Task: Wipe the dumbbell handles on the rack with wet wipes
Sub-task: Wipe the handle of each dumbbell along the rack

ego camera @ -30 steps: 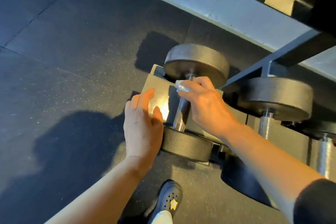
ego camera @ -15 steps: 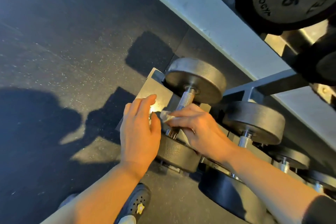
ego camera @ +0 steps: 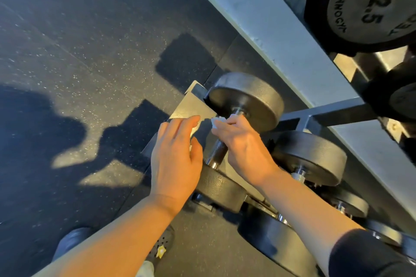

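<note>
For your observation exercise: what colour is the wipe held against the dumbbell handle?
White; the wet wipe shows above the right hand in the head view.

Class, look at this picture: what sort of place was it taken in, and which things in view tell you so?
Most likely a gym's free-weights area. Dumbbells sit on a metal rack, one weight is stamped 12.5, and the floor is dark speckled rubber matting.
</note>
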### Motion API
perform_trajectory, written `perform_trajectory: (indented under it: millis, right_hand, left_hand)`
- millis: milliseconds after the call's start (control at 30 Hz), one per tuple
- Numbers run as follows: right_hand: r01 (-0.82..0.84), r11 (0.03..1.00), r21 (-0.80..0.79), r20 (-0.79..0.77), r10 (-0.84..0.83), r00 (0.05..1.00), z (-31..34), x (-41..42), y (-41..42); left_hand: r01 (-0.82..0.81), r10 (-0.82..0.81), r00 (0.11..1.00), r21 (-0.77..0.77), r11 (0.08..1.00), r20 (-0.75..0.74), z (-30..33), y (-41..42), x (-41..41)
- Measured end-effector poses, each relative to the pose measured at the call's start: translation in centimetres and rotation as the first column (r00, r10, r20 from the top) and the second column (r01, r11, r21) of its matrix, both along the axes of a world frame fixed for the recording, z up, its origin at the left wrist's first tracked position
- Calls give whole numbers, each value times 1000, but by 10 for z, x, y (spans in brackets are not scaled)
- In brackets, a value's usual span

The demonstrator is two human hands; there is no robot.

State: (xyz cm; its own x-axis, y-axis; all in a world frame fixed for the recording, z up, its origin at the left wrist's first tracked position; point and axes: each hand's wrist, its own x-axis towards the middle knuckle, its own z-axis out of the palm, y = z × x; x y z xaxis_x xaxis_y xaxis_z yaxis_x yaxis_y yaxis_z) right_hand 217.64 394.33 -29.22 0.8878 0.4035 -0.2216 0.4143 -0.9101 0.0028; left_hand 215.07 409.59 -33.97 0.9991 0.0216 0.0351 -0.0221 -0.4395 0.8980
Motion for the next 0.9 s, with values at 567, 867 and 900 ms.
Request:
perform_trajectory:
  millis: [567,867,900]
  right_hand:
    - [316,753,577,4,-390,921,4,-16,-8]
    - [202,873,444,104,-274,956,-2,-22,-11]
    - [234,848,475,67,-301,951,-4,-25,-11]
  left_hand:
    - [8,-8,1000,13,1000,30,-3,0,1]
    - [10,-12,996,34,999,84,-5,1,2]
    - [14,-17,996,39,999,82,-5,0,1]
